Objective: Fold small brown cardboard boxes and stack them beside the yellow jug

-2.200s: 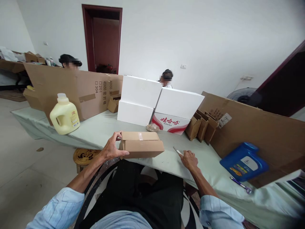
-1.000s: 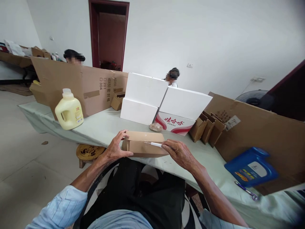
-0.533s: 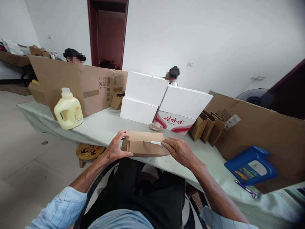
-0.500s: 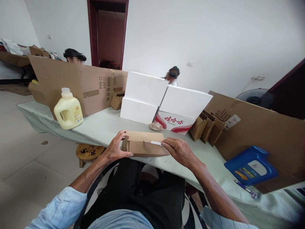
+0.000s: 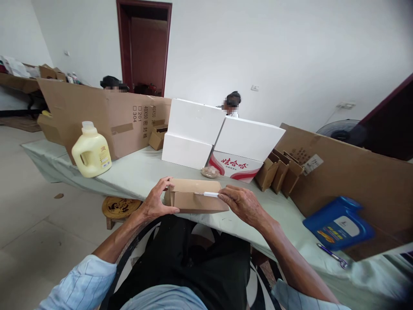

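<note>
A small brown cardboard box (image 5: pixel 196 203) lies at the near edge of the cloth-covered table. My left hand (image 5: pixel 158 200) grips its left end, thumb on the near side and fingers over the far top corner. In my right hand (image 5: pixel 240 201) is a slim white-handled knife (image 5: pixel 211 194). The knife's thin tip points left and meets the box near the edge of its top flap. Whether the tip has gone into the cardboard I cannot tell. Just beyond the box sits a small clear-wrapped bundle (image 5: pixel 210 172).
White boxes (image 5: pixel 193 122) are stacked behind, beside large cardboard panels (image 5: pixel 129 125). A yellow jug (image 5: pixel 92 150) stands left. At right are upright brown boxes (image 5: pixel 279 174), a blue jug (image 5: pixel 340 224) and a purple-handled razor (image 5: pixel 332 255). A wooden stool (image 5: pixel 120 209) stands below. Two people are behind the boxes.
The view has shifted slightly. The person behind the left panel has moved right and lower. My hands, the box and the knife have hardly moved.
</note>
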